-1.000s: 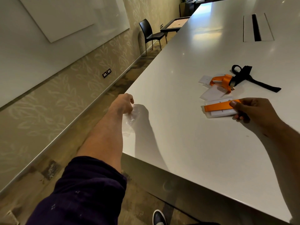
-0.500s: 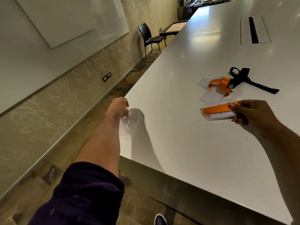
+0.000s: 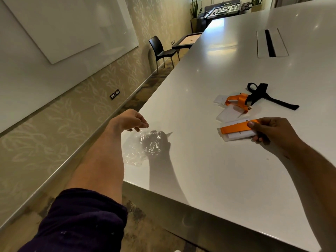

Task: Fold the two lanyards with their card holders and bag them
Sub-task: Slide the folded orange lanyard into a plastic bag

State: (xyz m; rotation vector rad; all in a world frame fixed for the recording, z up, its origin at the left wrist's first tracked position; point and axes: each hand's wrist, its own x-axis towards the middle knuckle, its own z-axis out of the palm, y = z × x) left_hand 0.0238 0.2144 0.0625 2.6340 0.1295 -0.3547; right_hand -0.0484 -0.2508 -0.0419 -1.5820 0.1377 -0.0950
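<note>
**A:** Progress so far? Right hand (image 3: pixel 271 132) pinches one folded orange lanyard (image 3: pixel 236 127) on its card holder (image 3: pixel 240 136).

**B:** Half, I'd say. Left hand (image 3: pixel 130 120) pinches the bag (image 3: pixel 143 147) at the surface (image 3: pixel 209 179) edge; second lanyard (image 3: pixel 238 100) lies unfolded beyond.

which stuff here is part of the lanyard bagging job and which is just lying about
Job: clear bag pinched by left hand; folded orange lanyard on card holder held by right hand; second lanyard pile.
Lying about: black strap; black chair; whiteboard.
</note>
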